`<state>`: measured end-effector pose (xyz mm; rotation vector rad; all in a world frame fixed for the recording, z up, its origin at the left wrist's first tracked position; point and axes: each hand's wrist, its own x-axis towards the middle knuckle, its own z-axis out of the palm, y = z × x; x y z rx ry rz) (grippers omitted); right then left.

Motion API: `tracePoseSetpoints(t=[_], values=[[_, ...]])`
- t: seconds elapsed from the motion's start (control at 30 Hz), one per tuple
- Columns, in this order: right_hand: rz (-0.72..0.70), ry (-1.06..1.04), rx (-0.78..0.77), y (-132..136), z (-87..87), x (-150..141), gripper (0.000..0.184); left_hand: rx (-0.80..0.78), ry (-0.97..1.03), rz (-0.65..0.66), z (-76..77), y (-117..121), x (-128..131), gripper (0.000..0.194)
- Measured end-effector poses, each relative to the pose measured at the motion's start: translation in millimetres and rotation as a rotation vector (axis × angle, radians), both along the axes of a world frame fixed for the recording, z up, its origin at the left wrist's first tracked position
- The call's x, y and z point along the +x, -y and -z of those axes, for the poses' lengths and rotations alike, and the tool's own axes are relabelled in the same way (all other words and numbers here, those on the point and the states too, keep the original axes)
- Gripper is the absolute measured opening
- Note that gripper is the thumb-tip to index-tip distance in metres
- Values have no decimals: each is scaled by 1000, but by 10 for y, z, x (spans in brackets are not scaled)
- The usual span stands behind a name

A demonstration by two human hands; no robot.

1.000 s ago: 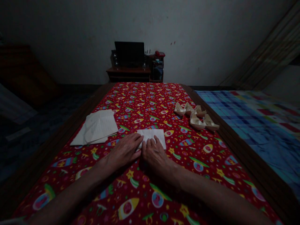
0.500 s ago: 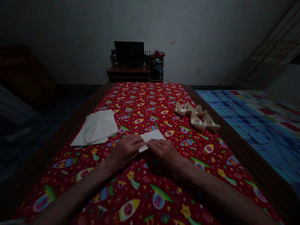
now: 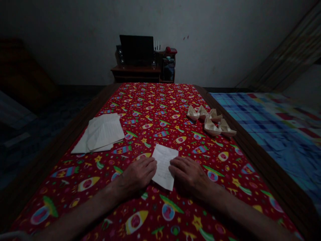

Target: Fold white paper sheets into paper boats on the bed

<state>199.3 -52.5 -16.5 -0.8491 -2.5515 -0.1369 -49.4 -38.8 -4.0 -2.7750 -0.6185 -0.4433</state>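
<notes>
The folded paper (image 3: 164,165) lay flat on the rocket-print bedsheet (image 3: 155,110), its long axis running away from the person. Left hand (image 3: 137,174) and right hand (image 3: 189,174) flanked it, equally near, fingertips pressing its edges, neither grip closed.

The folded paper (image 3: 164,166) has been turned from lying crosswise to pointing toward twelve o'clock; left hand (image 3: 137,174) and right hand (image 3: 190,174) have parted to flank it.

Dim room: pale wall (image 3: 225,33), wooden cabinet (image 3: 136,72) with dark screen (image 3: 136,50), blue checked mattress (image 3: 271,124).
</notes>
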Motion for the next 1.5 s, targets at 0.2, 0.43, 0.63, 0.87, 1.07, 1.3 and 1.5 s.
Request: tracePoseSetpoints(t=[0.2, 0.43, 0.63, 0.87, 1.07, 1.3, 1.5], values=[[53, -14, -38, 184, 68, 55, 16, -125, 50, -34, -1, 36, 70, 27], [54, -97, -5, 134, 95, 169, 18, -408, 241, -38, 29, 29, 44, 17], [229, -271, -429, 35, 62, 154, 20, -486, 471, -256, 146, -1, 107, 13], [488, -117, -497, -120, -28, 12, 35, -733, 517, -613, 83, -88, 243, 18], [549, 5, -410, -198, -23, -33, 35, -574, 308, -670, 95, -151, 263, 57], [556, 68, -403, -241, 0, -28, 36, -348, 146, -513, 100, -105, 294, 31], [527, 31, -353, -220, 28, -15, 35, -339, 89, -172, 128, -22, 373, 50]])
